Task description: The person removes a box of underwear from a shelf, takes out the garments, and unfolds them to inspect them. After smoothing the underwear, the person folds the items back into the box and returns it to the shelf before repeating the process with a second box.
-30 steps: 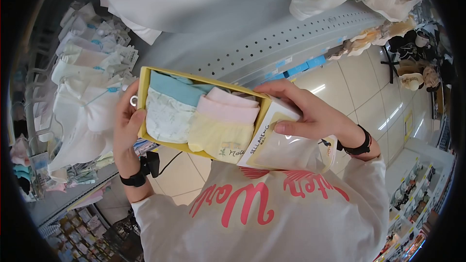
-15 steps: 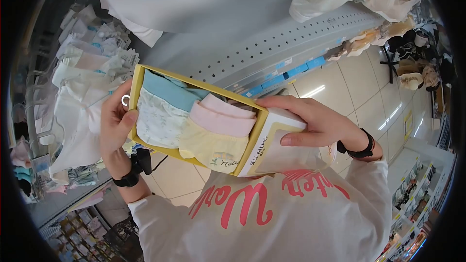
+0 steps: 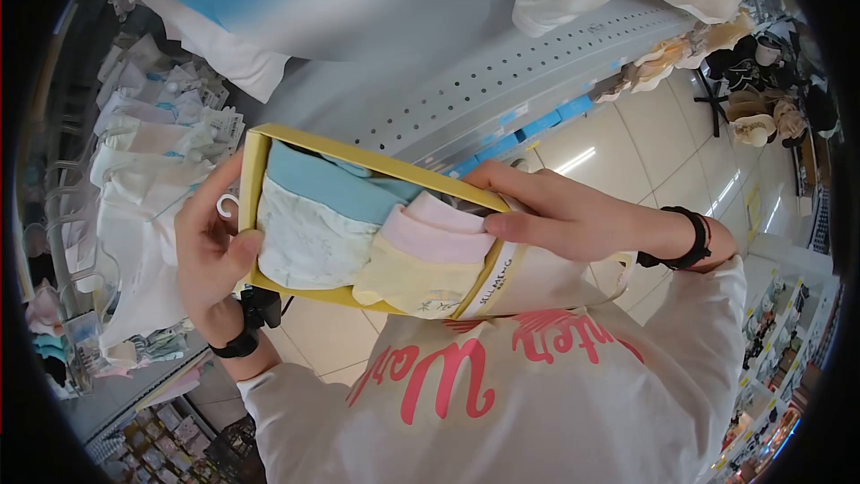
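A yellow gift box (image 3: pixel 253 164) is tilted in front of my chest. Inside lie folded baby clothes: a teal-topped white printed garment (image 3: pixel 313 237) and a pink-and-yellow garment (image 3: pixel 434 246). My left hand (image 3: pixel 210 246) grips the box's left end, thumb on the near corner, beside a small white plastic hook (image 3: pixel 227 207). On the box's right end, my right hand (image 3: pixel 560 215) is closed, its thumb over the edge by the pink cloth and its other fingers partly hidden. Under that hand, a pale sleeve (image 3: pixel 528 285) lettered "SELLMENG" covers the right part.
A grey perforated shelf (image 3: pixel 528 76) lies just beyond the box. White baby clothes (image 3: pixel 139 197) hang on the left. Hats (image 3: pixel 757 121) stand at the far right above the tiled floor (image 3: pixel 618 139). A stocked shelf unit (image 3: pixel 770 358) is at lower right.
My right hand has shifted left along the sleeve, bringing its thumb onto the box's edge. The pink-and-yellow garment appears farther right, and the box has turned slightly.
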Tool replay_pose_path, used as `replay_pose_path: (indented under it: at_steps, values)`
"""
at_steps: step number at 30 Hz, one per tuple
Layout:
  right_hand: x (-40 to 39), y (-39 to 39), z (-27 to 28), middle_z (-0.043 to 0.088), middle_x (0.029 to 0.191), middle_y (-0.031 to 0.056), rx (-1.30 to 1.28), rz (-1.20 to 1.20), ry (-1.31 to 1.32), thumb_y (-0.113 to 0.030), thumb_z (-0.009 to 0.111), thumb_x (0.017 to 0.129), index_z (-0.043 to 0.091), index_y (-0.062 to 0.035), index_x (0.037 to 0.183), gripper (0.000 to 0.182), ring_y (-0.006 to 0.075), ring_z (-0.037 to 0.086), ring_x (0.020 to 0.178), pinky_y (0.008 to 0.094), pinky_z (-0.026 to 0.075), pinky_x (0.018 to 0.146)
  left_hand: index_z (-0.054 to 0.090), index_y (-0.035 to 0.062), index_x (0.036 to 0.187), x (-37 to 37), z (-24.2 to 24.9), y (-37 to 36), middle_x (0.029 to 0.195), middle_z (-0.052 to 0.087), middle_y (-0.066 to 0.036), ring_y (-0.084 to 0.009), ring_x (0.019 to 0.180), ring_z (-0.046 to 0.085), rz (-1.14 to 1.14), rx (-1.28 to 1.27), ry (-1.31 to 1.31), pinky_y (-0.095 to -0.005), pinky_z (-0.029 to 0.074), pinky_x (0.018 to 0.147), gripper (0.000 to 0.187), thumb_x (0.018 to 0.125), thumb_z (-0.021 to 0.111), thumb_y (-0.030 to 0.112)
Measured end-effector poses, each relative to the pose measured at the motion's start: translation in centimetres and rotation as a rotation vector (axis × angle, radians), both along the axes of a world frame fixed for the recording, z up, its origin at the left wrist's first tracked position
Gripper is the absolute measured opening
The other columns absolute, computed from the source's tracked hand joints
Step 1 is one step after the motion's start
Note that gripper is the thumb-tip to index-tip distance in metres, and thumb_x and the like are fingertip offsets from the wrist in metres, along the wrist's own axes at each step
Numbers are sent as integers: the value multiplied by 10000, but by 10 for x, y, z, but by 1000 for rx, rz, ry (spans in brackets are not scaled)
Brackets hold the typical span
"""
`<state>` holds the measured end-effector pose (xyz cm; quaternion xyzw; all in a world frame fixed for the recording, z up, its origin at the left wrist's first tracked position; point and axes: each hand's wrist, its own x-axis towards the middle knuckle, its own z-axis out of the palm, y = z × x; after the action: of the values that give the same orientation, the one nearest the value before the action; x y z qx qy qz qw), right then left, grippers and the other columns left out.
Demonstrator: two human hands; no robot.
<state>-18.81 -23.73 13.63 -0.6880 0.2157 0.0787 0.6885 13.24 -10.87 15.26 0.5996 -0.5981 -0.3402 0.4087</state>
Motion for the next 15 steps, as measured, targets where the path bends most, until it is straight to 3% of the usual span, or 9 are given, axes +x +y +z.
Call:
replay_pose_path:
  at_steps: [2, 5, 9, 11, 15]
  values:
    - [1, 0, -17, 542, 1003, 45, 21, -38, -95, -263, 439, 930, 364, -21, 1239, 400, 116, 476, 906, 268, 375, 783, 457, -66, 1238, -1, -3, -1, 1030, 586, -71, -1, 577, 426, -33, -36, 24, -141, 320, 496, 601, 738, 649, 207]
    - [6, -3, -25, 530, 998, 36, 120, -73, -144, -265, 474, 913, 361, -28, 1262, 437, 103, 450, 934, 271, 365, 811, 459, -52, 1243, -2, -19, -7, 1002, 590, -56, 5, 594, 430, 9, 8, 135, -137, 326, 527, 593, 739, 651, 197]
    - [3, -8, -51, 530, 1057, 48, 237, -87, -219, -234, 510, 892, 336, -33, 1298, 485, 115, 452, 963, 284, 365, 834, 421, -21, 1286, -10, -47, -12, 827, 557, 18, 2, 619, 408, 44, 219, 311, -145, 327, 561, 591, 752, 614, 144]
    - [0, -3, -63, 526, 1121, 66, -27, -123, -351, -229, 533, 876, 312, -38, 1323, 534, 127, 454, 1006, 289, 360, 854, 394, -17, 1305, -19, -56, -8, 813, 549, 20, -10, 639, 440, 47, 216, 330, -150, 349, 575, 577, 769, 572, 99]
    - [-12, -4, -64, 519, 1162, 88, -57, -104, -202, -228, 531, 875, 297, -44, 1329, 543, 152, 473, 1028, 292, 364, 861, 363, -27, 1319, -42, -72, 13, 910, 584, -23, -12, 632, 449, 35, 240, 312, -149, 362, 574, 576, 777, 529, 75]
